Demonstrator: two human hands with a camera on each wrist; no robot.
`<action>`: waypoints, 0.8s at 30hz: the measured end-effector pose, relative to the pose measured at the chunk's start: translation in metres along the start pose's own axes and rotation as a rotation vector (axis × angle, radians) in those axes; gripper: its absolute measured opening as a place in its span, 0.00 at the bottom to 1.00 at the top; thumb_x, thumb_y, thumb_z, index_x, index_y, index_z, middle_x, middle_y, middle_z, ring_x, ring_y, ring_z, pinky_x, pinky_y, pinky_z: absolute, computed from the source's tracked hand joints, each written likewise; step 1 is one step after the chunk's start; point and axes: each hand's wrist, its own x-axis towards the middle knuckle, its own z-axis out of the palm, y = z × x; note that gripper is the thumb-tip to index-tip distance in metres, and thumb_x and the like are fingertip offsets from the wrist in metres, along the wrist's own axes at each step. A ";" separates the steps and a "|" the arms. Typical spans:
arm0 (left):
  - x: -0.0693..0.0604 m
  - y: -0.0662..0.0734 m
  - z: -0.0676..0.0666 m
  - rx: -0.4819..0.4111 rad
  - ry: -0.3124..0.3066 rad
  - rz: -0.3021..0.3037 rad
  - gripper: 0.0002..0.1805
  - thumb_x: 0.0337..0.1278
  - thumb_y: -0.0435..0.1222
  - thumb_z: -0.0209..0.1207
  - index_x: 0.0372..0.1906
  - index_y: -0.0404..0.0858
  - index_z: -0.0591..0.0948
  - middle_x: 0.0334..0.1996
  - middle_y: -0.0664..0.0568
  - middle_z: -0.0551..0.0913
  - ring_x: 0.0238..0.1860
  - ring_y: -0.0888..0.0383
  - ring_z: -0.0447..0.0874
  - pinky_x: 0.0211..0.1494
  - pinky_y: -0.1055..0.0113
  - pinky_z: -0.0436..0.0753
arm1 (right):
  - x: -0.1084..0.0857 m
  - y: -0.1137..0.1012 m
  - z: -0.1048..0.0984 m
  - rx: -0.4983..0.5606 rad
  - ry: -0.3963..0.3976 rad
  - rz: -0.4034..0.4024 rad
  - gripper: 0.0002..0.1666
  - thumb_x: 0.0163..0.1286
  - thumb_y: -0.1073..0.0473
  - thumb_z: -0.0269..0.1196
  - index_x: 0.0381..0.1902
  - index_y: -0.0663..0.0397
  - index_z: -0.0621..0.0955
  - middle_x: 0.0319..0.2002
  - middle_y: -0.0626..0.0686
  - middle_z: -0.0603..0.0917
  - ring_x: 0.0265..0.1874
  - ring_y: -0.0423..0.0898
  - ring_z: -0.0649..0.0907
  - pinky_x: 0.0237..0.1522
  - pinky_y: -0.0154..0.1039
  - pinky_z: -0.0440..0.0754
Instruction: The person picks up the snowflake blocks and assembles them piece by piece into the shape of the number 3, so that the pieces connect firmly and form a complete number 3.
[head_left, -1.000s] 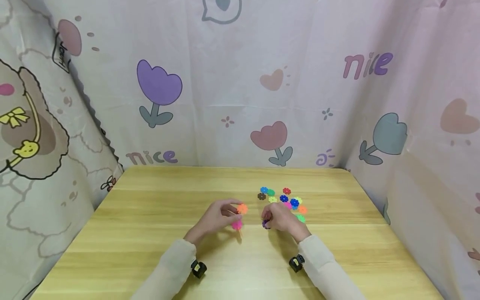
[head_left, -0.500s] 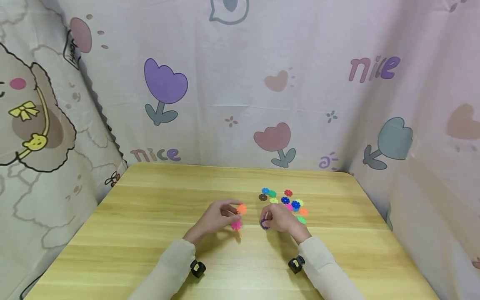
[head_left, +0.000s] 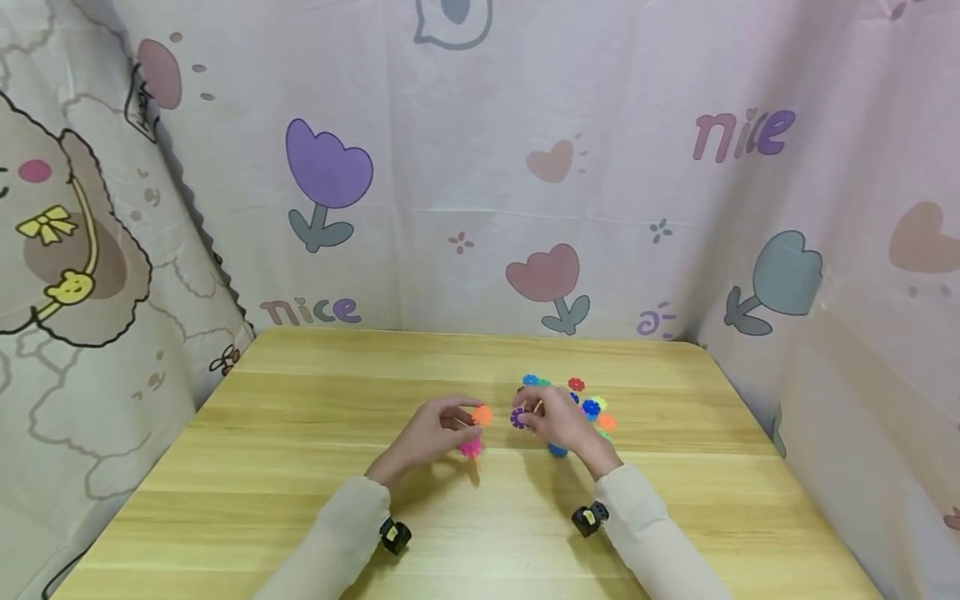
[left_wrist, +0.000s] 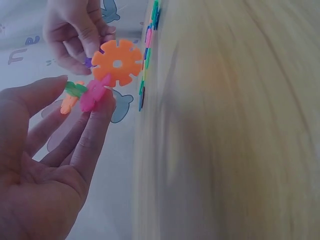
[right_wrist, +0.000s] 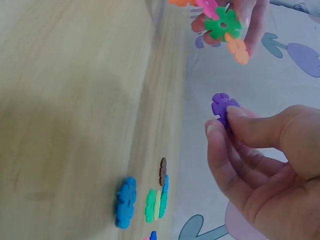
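My left hand [head_left: 438, 435] pinches a small chain of joined plastic snowflake discs above the table. In the left wrist view it has an orange disc [left_wrist: 117, 63], a pink disc [left_wrist: 93, 95] and a green disc [left_wrist: 76, 89]; the right wrist view shows another orange disc [right_wrist: 237, 48] on the green one. Between thumb and fingers, my right hand [head_left: 558, 421] holds a purple snowflake disc [right_wrist: 224, 109], a short way right of the chain and apart from it.
Several loose snowflake discs lie on the wooden table [head_left: 300, 500] behind and beside the right hand, among them a red disc [head_left: 576, 384] and an orange disc [head_left: 607, 422]. A blue disc [right_wrist: 126, 202] lies nearer, under the right wrist. A patterned curtain [head_left: 435, 167] surrounds the table.
My right hand has lifted the purple disc from near the tabletop, up and slightly left toward the chain. A blue disc beneath that hand has come into sight. The left hand stays nearly still.
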 end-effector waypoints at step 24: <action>0.004 0.002 0.006 0.015 -0.045 0.064 0.24 0.69 0.38 0.65 0.66 0.36 0.79 0.48 0.39 0.88 0.45 0.53 0.89 0.45 0.66 0.89 | 0.003 -0.008 0.009 0.049 0.151 -0.215 0.05 0.64 0.71 0.71 0.34 0.58 0.90 0.35 0.54 0.91 0.33 0.45 0.89 0.38 0.25 0.85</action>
